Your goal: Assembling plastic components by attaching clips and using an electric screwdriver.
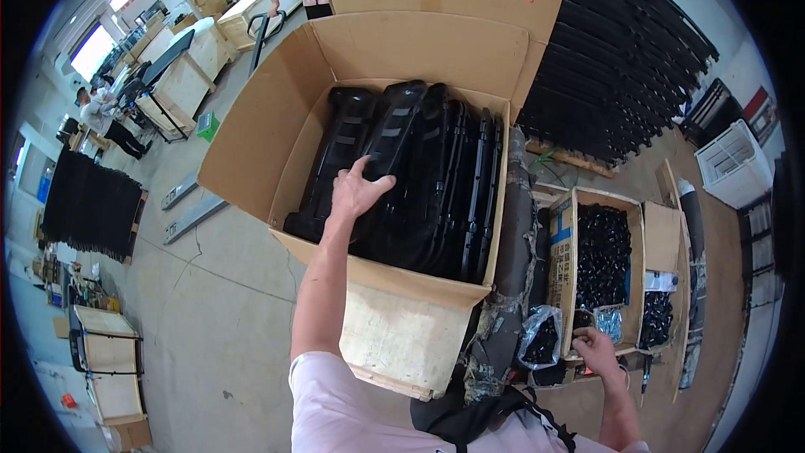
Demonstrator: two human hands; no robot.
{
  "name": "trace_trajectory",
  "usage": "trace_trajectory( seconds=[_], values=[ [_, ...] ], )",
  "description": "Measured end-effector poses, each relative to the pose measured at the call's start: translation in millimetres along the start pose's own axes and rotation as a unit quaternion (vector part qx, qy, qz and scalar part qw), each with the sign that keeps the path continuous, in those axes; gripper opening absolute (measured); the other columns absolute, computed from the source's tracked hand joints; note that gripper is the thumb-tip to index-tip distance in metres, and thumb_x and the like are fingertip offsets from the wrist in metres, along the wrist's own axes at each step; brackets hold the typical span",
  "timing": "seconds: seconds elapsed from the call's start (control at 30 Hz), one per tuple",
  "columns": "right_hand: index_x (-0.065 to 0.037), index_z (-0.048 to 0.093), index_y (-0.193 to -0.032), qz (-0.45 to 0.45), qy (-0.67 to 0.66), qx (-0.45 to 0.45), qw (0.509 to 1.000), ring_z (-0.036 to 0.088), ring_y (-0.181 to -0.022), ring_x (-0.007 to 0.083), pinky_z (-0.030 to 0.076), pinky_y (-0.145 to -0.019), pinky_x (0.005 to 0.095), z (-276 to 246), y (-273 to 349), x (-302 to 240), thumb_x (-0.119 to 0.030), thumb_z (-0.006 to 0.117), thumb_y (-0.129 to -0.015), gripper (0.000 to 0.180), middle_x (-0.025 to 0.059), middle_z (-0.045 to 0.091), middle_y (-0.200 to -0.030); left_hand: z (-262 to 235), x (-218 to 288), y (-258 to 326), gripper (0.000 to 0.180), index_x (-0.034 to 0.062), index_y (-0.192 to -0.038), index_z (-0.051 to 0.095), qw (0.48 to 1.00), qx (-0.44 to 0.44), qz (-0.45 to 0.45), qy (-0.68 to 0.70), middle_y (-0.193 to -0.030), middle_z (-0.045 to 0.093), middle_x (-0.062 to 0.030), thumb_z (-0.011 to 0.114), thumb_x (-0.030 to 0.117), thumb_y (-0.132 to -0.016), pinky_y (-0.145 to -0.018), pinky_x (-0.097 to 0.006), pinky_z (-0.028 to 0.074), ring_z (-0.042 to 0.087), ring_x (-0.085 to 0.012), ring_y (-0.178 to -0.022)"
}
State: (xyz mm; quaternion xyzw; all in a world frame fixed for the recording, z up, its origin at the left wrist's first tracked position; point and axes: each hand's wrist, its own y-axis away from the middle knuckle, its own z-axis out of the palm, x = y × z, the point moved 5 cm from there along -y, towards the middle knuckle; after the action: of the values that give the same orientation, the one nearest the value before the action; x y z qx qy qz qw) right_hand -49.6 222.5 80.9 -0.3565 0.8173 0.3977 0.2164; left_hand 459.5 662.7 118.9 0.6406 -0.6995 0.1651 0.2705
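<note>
My spread left hand (pixel 362 191) over glossy black mouldings (pixel 409 169)

The mouldings stand on edge in a deep cardboard box (pixel 243 147) that fills the view from the centre up toward 12 o'clock. They are long, shiny and plastic-looking, with rounded corners; the ones at the left lean over and show broad faces with greyish, slot-like patches, while those at the right stand packed as thin, ridged edges. My left thumb and forefinger are splayed above the leaning ones, clasping nothing; whether my fingertips touch the gloss I cannot tell.

At 4 o'clock my right hand (pixel 597 352) is at the near edge of a shallow bin (pixel 636 239), its fingers bent; whether they pinch anything I cannot tell. The bin brims with small, shiny black pieces (pixel 604 256) in a loose heap. Just beside that hand, on its left, a crinkled clear plastic bag (pixel 541 340) holds more dark pieces.

Between box and bin runs a long, dark roll (pixel 513 239) in ragged, peeling wrap. At 6 o'clock, under the box, is a pale wooden crate (pixel 404 331) with a smooth, faintly stained face. Toward 2 o'clock rises a tall stack of matte black panels (pixel 616 54), and at 9 o'clock two grey metal forks (pixel 193 218) lie along the concrete floor (pixel 226 319).
</note>
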Motion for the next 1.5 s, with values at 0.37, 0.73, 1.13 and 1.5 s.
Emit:
trace_trajectory(
  seconds=[0.37, 0.73, 1.13, 1.5],
  values=[
    [0.000, 0.072, -0.123, -0.048, 0.060, -0.046, 0.996, 0.069, -0.075, 0.0168, 0.057, -0.072, 0.0328, 26, -15, -40, -0.021, 0.072, -0.091, 0.038, 0.0092, 0.074, -0.094, 67, 35, 23, 0.090, 0.0167, -0.156, 0.053, 0.998, -0.056, -0.008, -0.020, -0.164, 0.037, -0.0261, 0.064, 0.073, -0.087, -0.121, -0.057, 0.034, 0.032, -0.0407, -0.155],
    [0.000, 0.073, -0.121, -0.045, 0.088, -0.080, 0.992, 0.072, -0.080, 0.0226, 0.058, -0.077, 0.0349, 43, -17, -29, -0.021, 0.074, -0.088, 0.039, 0.0125, 0.075, -0.091, 42, 50, 29, 0.090, 0.0064, -0.154, 0.050, 0.990, -0.028, 0.030, 0.137, -0.157, 0.047, -0.0237, 0.078, 0.043, -0.076, -0.122, -0.048, 0.038, 0.043, -0.0394, -0.147],
    [0.001, 0.074, -0.119, -0.044, 0.116, -0.074, 0.989, 0.072, -0.077, 0.0244, 0.058, -0.076, 0.0362, 52, -13, -15, -0.024, 0.075, -0.086, 0.041, 0.0130, 0.075, -0.092, 45, 81, 27, 0.083, 0.0010, -0.149, 0.057, 0.987, -0.038, -0.007, 0.153, -0.144, 0.063, -0.0269, 0.065, 0.057, -0.088, -0.117, -0.043, 0.043, 0.057, -0.0381, -0.138],
    [0.001, 0.073, -0.120, -0.012, 0.106, -0.056, 0.993, 0.073, -0.081, 0.0252, 0.059, -0.078, 0.0368, 40, -5, -7, -0.021, 0.075, -0.084, 0.042, 0.0146, 0.075, -0.096, 49, 53, 6, 0.067, 0.0059, -0.124, 0.076, 0.981, -0.017, 0.063, 0.185, -0.129, 0.072, -0.0200, 0.068, 0.064, -0.091, -0.110, -0.052, 0.045, 0.062, -0.0367, -0.130]
  ],
)
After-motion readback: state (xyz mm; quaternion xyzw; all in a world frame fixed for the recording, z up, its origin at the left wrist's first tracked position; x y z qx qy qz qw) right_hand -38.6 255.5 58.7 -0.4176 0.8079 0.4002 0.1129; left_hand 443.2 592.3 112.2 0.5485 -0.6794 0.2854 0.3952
